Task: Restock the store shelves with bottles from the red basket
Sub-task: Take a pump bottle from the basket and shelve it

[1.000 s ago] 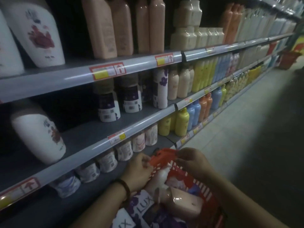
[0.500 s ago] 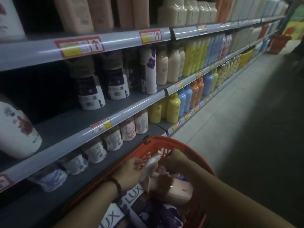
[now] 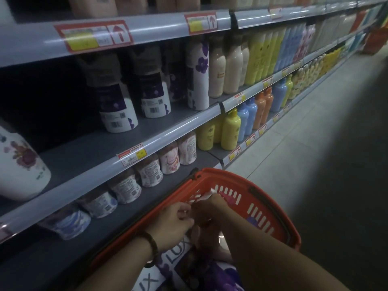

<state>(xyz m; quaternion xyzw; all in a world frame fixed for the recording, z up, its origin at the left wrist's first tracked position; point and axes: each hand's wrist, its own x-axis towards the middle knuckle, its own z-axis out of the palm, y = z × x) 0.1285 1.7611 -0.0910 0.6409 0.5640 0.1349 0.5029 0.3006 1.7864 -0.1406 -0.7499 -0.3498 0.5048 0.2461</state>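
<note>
The red basket (image 3: 258, 198) sits low in front of me against the bottom shelf. Inside lie purple and white LUX packs (image 3: 176, 255) and a pale pink pump bottle (image 3: 210, 238), mostly hidden by my arms. My left hand (image 3: 174, 223) and my right hand (image 3: 210, 211) meet over the basket, fingers curled around the white pump top (image 3: 206, 196) of that bottle. How firmly each hand holds it is hard to see in the dim light.
Grey shelves (image 3: 168, 131) run along my left, stocked with purple-label bottles (image 3: 117, 108), cream bottles (image 3: 231, 66), yellow bottles (image 3: 231, 129) and tubs (image 3: 126, 185) lower down. A tiled aisle floor (image 3: 315, 143) stretches on the right. Another red basket (image 3: 375, 40) stands far down the aisle.
My view has tilted down and nearer to the shelves. The basket's far rim has come into view, and both hands stay at the pump bottle's top, now slightly lower in the basket.
</note>
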